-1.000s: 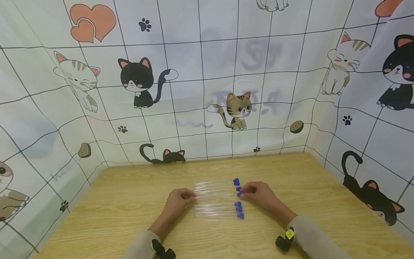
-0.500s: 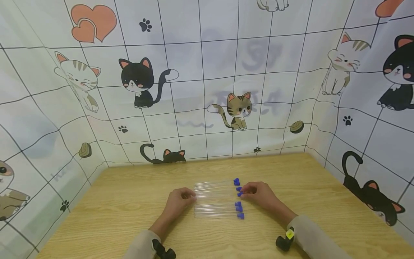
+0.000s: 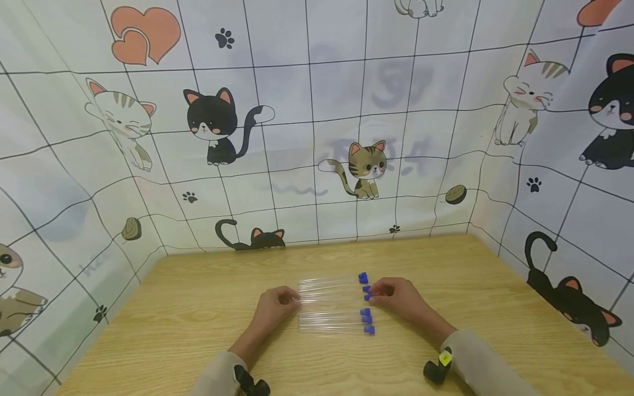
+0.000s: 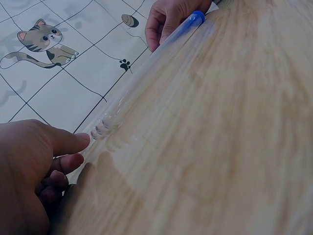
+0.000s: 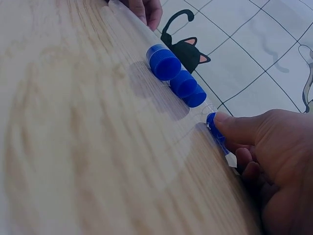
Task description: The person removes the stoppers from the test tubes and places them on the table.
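Observation:
Several clear test tubes with blue caps lie side by side on a wooden table, a far group [image 3: 327, 286] and a near group [image 3: 329, 322]. Their caps face right. My left hand [image 3: 275, 308] is at the left end of the far group, thumb and curled fingers pinching the nearest tube's clear end. At the other end my right hand [image 3: 398, 300] pinches a blue cap [image 5: 211, 122] with thumb and fingers. In the right wrist view, the near group's caps [image 5: 165, 64] stand apart from that hand. The left fingertips' contact is partly hidden.
The wooden table [image 3: 208, 330] reaches back to a white cloth [image 3: 292, 137] printed with cats and grid lines, which also hangs at both sides. Black wrist cameras are strapped at the left sleeve [image 3: 218, 377] and right sleeve [image 3: 480, 360].
Both hands and the tubes stay in place. The whole head view has shifted very slightly.

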The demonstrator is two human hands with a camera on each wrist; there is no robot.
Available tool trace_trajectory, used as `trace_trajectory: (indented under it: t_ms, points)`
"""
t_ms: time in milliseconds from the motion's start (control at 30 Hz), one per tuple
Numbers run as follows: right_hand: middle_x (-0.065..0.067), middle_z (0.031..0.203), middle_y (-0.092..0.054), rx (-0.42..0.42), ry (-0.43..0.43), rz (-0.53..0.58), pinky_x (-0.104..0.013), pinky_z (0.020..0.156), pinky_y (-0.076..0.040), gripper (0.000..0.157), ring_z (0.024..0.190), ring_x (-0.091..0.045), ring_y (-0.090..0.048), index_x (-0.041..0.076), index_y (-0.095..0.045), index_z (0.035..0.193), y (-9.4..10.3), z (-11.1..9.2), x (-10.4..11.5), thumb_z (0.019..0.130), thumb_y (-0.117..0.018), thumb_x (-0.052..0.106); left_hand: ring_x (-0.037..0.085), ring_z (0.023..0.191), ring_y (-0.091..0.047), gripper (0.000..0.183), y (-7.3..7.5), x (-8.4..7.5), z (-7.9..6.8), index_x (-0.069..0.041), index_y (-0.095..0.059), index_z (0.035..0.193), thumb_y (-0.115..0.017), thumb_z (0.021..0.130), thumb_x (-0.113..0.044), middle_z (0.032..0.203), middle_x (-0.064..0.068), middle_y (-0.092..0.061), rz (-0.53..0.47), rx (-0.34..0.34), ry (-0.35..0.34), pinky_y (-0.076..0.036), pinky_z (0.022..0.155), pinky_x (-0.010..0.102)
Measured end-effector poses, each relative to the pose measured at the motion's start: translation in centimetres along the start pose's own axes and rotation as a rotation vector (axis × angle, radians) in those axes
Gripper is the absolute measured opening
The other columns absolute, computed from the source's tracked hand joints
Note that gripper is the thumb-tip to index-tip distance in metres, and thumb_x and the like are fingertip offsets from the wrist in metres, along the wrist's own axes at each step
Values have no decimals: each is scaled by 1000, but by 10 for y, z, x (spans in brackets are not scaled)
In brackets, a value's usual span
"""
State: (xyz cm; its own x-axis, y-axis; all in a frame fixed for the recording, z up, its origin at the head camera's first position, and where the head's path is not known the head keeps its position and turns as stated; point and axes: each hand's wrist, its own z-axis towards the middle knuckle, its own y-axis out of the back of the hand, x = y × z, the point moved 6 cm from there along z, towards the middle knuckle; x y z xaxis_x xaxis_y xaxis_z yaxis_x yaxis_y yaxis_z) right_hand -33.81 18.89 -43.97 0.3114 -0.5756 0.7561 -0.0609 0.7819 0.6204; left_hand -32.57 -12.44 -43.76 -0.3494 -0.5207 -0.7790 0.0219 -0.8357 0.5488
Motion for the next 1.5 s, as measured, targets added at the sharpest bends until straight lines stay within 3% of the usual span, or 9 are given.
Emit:
trace_trajectory:
  t_ms: [200,400,533,800,1167,1500]
  points:
    - [5,81,-63,-9,1,13,-32,70,-46,15,77,-16,-57,16,-71,93,1,0,-1,82,-77,25,14,70,-52,9,0,0,0,-9,-71,90,-75,82,-10,74,-4,-57,5,-3,-3,-43,64,29]
    - [5,81,-62,-34,-53,-2,-33,73,-44,12,78,-14,-56,18,-72,95,3,2,-3,85,-74,24,14,70,-52,8,0,1,0,-10,-71,90,-74,83,-11,74,-4,-57,13,-10,-6,-43,63,29]
    - [4,81,-61,-53,-76,3,-30,67,-45,14,76,-15,-54,17,-72,98,5,1,-3,86,-73,24,14,71,-52,9,0,1,0,-10,-71,92,-73,84,-12,75,-4,-57,23,-14,-12,-43,63,28]
    - [1,80,-60,-59,-45,51,-27,56,-44,19,68,-15,-53,15,-68,98,8,-1,0,88,-71,30,15,72,-51,10,1,1,-1,-10,-69,92,-74,84,-14,76,-3,-56,-8,-19,-6,-43,63,27]
    - [-1,78,-61,29,-58,100,-27,55,-45,22,65,-16,-52,14,-67,95,1,-12,12,86,-71,34,16,77,-51,14,1,3,-3,-12,-64,90,-73,86,-21,82,-2,-59,-78,117,29,-42,69,30]
    - [4,81,-63,119,-9,40,-28,62,-48,15,74,-16,-57,17,-69,90,-4,-16,17,87,-71,32,15,78,-53,13,-1,1,-7,-10,-68,91,-74,84,-19,84,-1,-61,-105,206,-8,-43,68,27]
